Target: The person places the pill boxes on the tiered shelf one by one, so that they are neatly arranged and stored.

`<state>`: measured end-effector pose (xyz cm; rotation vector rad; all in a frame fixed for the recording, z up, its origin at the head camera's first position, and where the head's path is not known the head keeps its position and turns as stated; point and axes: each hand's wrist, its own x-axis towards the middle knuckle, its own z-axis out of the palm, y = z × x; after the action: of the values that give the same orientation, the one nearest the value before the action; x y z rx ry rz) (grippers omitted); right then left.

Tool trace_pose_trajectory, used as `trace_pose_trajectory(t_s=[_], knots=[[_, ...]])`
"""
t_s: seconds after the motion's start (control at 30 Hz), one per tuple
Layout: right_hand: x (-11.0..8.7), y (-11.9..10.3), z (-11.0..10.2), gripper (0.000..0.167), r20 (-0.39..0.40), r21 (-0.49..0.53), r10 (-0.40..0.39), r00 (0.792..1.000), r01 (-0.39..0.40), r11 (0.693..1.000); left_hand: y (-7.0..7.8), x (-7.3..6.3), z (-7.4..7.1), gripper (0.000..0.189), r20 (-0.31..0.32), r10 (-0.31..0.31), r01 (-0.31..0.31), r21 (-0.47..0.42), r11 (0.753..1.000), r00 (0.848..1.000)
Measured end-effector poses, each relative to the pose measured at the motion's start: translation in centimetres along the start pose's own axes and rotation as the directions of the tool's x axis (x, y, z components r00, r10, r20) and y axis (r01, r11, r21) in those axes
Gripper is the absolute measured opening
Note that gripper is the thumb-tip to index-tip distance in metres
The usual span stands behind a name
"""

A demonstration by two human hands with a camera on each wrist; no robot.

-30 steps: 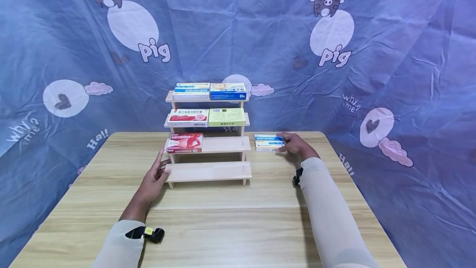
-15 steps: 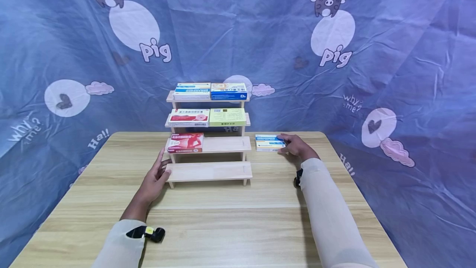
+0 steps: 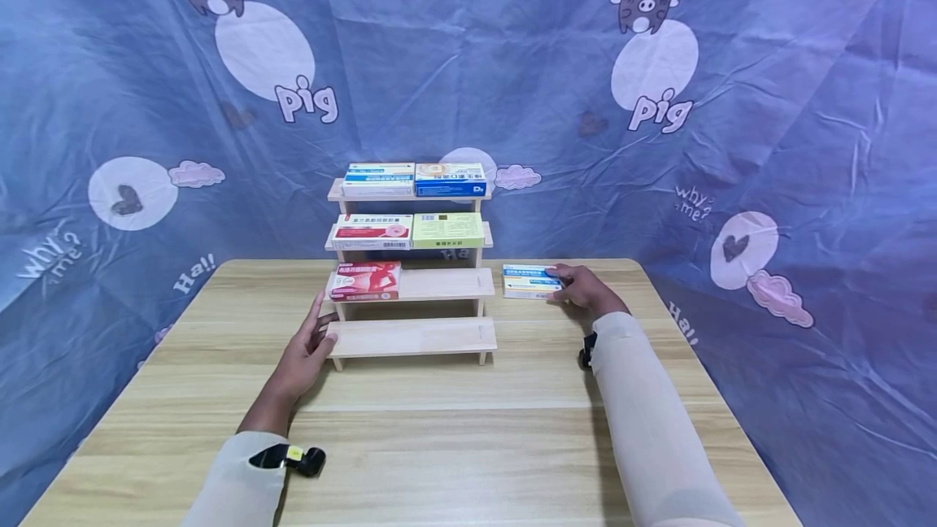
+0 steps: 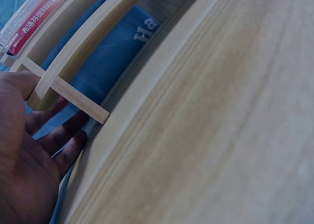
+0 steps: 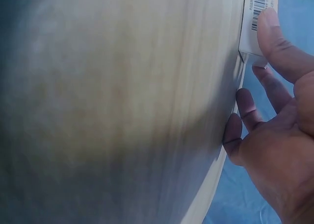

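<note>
A tiered wooden display stand (image 3: 410,337) stands on the table with medicine boxes on its upper tiers. My left hand (image 3: 300,356) grips the stand's left end, thumb at the lowest shelf (image 4: 64,52) and the other fingers behind its leg in the left wrist view. To the right of the stand, a white, blue and yellow medicine box (image 3: 529,283) lies on the table. Its right end is pinched by my right hand (image 3: 581,287); in the right wrist view the thumb presses the barcode face of the box (image 5: 257,18), with the far fingertips partly hidden.
On the third tier down lies a red medicine box (image 3: 363,280), at the left. Above it are a red-and-white box (image 3: 372,232) and a green box (image 3: 447,231). A blue-and-white box (image 3: 378,180) and a blue vitamin box (image 3: 450,180) top the stand. A blue curtain (image 3: 468,63) hangs behind.
Almost nothing differs. The whole head view has shifted very slightly; both hands keep their places on the stand and the medicine box.
</note>
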<state>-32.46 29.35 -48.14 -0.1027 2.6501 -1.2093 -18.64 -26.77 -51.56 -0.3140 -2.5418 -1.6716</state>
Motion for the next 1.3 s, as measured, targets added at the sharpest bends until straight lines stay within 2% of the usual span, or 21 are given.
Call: trace_pose_trajectory(t_s=[0.17,0.7,0.9,1.07,1.3], knots=[[0.0,0.3,0.2,0.073,-0.004,0.012,0.022,1.000,-0.022,1.000,0.0,0.0,0.0,0.081,-0.001,0.002,-0.002,0.001,1.000,1.000],[-0.4,0.4,0.3,0.070,-0.043,-0.012,-0.023,0.999,0.022,1.000,0.1,-0.1,0.0,0.081,0.001,-0.003,0.003,-0.002,1.000,1.000],[-0.6,0.4,0.4,0.068,-0.068,0.010,-0.045,0.997,0.046,0.999,0.1,-0.1,0.0,0.081,0.001,-0.017,0.017,-0.006,1.000,1.000],[-1.0,0.7,0.3,0.069,-0.098,0.039,-0.071,0.993,0.075,0.996,0.1,-0.1,0.1,0.081,0.002,-0.014,0.014,-0.008,1.000,1.000],[-1.6,1.1,0.5,0.069,-0.186,0.109,-0.104,0.977,0.126,0.986,0.0,0.0,0.0,0.081,-0.001,0.005,-0.005,0.000,1.000,1.000]])
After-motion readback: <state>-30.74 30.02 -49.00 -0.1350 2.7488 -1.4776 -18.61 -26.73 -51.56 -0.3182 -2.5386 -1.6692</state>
